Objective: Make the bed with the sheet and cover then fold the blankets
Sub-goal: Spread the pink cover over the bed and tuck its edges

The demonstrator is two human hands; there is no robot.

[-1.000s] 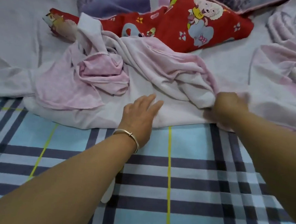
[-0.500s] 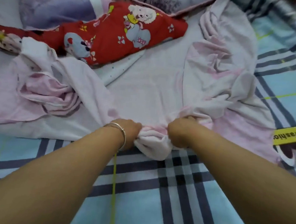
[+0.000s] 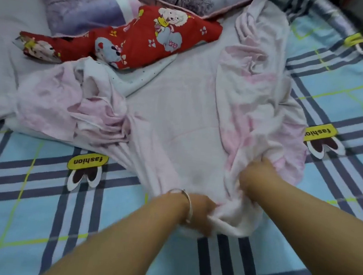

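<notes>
While gripping the pink blanket (image 3: 177, 123): both hands.

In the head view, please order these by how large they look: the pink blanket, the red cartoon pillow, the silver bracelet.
1. pink blanket
2. red cartoon pillow
3. silver bracelet, smallest though nearest the camera

Bed (image 3: 323, 15) filling view (soft even light), grey corner top right

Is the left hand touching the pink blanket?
Touching. The head view shows the left hand with fingers curled into the bunched near edge of the pink blanket.
</notes>
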